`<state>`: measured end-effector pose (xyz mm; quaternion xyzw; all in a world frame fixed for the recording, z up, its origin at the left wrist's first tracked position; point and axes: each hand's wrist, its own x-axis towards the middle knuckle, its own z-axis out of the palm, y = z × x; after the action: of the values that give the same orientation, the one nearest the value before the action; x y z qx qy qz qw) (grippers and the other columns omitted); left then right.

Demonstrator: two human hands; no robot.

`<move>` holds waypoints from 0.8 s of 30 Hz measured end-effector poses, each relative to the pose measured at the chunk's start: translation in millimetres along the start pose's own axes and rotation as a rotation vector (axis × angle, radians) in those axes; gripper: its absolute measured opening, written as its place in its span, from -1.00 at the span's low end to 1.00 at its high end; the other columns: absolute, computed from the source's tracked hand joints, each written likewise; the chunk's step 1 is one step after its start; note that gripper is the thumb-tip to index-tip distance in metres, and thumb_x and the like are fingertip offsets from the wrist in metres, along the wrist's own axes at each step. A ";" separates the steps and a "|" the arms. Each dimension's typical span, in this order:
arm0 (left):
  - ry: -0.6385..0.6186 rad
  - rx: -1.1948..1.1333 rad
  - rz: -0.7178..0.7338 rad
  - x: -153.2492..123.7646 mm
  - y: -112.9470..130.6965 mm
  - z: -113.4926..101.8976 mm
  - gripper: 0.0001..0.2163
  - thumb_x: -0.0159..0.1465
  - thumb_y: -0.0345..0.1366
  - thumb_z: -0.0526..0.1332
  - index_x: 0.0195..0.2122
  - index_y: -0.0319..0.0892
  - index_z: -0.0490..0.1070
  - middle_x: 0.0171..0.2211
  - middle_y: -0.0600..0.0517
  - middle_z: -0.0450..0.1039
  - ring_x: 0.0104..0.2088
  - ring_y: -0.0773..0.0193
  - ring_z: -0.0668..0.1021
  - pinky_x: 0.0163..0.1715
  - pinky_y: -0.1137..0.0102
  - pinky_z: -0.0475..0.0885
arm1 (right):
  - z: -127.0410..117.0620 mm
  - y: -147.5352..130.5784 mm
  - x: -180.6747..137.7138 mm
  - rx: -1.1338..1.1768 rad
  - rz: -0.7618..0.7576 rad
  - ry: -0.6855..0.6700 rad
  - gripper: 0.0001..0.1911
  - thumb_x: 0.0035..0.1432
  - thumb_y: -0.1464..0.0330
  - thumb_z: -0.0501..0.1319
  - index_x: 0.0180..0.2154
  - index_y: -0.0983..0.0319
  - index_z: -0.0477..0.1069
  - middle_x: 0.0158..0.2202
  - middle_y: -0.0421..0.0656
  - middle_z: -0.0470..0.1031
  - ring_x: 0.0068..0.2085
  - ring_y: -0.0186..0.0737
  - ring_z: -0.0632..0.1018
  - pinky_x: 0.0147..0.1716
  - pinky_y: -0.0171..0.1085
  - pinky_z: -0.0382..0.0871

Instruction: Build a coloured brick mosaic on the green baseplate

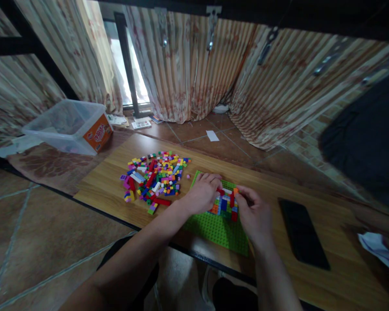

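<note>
Brick model point(226, 203) stands on the green baseplate point(214, 228) directly between both hands, left hand point(202, 194) pinching a red piece at its near-left top, right hand point(254, 214) gripping its right side, loose bricks point(155, 179) lying leftward.

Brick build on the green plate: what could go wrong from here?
1. Both the left hand and right hand press on the small brick build; an uneven push might pop bricks off the green baseplate.
2. The loose brick pile lies close to the left forearm; a sweep could scatter it.
3. The black phone lies beside the right wrist and could get knocked.
</note>
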<state>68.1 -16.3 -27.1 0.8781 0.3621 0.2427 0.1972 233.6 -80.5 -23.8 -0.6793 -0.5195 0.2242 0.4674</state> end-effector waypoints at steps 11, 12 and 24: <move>-0.026 -0.059 0.010 -0.2 -2.1 4.9 -0.87 0.24 -0.45 0.05 -0.21 -0.20 0.30 -0.20 -0.10 0.44 -0.12 0.12 0.46 0.00 0.22 0.36 | 0.3 3.0 -1.8 -0.129 -0.087 -0.022 -0.66 0.17 0.18 0.14 -0.14 0.22 0.51 -0.18 -0.03 0.57 -0.19 -0.09 0.56 -0.13 -0.09 0.40; -0.028 -0.072 0.008 -0.4 -2.4 4.9 -0.87 0.24 -0.45 0.05 -0.20 -0.20 0.30 -0.23 -0.08 0.44 -0.14 0.14 0.46 -0.03 0.24 0.37 | 0.7 2.0 -2.6 -0.174 -0.112 -0.032 -0.66 0.18 0.18 0.13 -0.13 0.23 0.51 -0.19 -0.03 0.56 -0.20 -0.09 0.55 -0.14 -0.09 0.39; -0.010 -0.088 0.022 -2.1 -2.0 2.0 -0.81 0.22 -0.46 0.07 -0.14 -0.19 0.29 -0.22 -0.06 0.44 -0.13 0.16 0.48 -0.06 0.29 0.39 | 9.3 -3.8 -4.9 -0.506 -0.295 -0.105 -0.70 0.25 0.24 0.08 -0.15 0.23 0.51 -0.28 -0.06 0.49 -0.21 -0.06 0.47 -0.18 -0.11 0.31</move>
<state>66.9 -16.9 -30.3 0.8739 0.3403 0.2559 0.2346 222.7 -81.2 -25.7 -0.6786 -0.6756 0.0522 0.2833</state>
